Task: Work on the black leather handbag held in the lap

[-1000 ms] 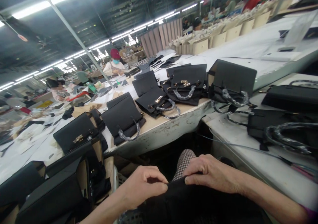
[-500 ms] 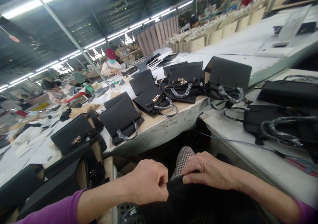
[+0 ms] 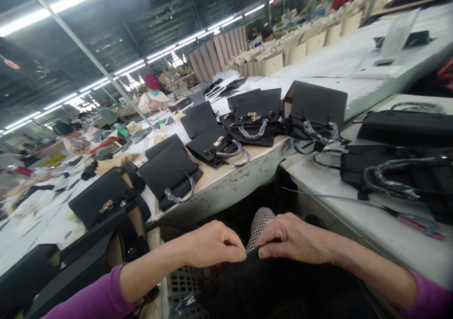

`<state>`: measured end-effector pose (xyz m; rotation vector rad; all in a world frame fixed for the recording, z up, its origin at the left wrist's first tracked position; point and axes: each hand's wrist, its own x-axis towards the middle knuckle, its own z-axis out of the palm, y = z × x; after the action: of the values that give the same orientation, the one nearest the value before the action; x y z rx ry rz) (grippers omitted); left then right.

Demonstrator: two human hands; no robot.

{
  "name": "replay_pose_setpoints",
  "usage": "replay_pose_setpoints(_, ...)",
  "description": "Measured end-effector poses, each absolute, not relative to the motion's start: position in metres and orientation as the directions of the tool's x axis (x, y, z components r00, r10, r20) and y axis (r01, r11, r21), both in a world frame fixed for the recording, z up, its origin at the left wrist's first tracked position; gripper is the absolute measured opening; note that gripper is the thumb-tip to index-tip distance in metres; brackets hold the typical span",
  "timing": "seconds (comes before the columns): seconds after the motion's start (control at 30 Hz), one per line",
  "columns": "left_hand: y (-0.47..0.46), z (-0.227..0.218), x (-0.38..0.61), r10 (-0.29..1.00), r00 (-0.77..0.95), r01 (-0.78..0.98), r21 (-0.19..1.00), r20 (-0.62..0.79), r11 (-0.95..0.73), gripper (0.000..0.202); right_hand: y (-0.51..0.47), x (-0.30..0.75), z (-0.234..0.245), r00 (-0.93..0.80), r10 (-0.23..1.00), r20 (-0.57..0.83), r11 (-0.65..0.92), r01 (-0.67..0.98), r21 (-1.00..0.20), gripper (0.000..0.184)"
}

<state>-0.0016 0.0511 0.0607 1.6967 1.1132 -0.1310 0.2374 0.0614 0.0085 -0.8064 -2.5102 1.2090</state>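
Observation:
A black fabric piece lies across my lap at the bottom of the head view. My left hand is curled, its thumb and fingers pinching the top edge of the black piece. My right hand lies just to the right, fingers bent over the same edge and gripping it. Both hands nearly touch each other. A checked trouser leg shows between and behind them. Purple sleeves cover both forearms.
Several black handbags with wrapped handles lie on the worn table edge ahead. More bags lie on the white table at right, with a cable along it. Black bags stand at left. Other people work far behind.
My left hand has loosened from a tight fist into a pinch on the fabric edge and shifted slightly right. The view has drifted a little; the right hand holds its place.

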Motion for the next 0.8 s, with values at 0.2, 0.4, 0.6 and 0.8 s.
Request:
replay_pose_setpoints(0.2,0.049,0.059,-0.013,0.550,0.536,0.647,0.730,-0.640,0.220,0.026,0.062,0.237,0.009,-0.822,0.568,-0.036,0.498,0.379,-0.780,0.023)
replay_pose_setpoints(0.4,0.035,0.059,-0.023,0.596,0.463,0.619,0.720,-0.656,0.313,0.021,0.063,0.237,0.011,-0.822,0.569,-0.034,0.499,0.378,-0.780,0.024)
replay_pose_setpoints(0.6,0.038,0.060,-0.023,0.582,0.492,0.611,0.733,-0.647,0.298,0.022,0.064,0.239,0.004,-0.821,0.570,-0.020,0.504,0.369,-0.781,0.022)
replay_pose_setpoints(0.8,0.045,0.062,-0.019,0.550,0.485,0.637,0.705,-0.680,0.311,0.022,0.064,0.239,0.002,-0.822,0.568,-0.035,0.509,0.384,-0.771,0.022)
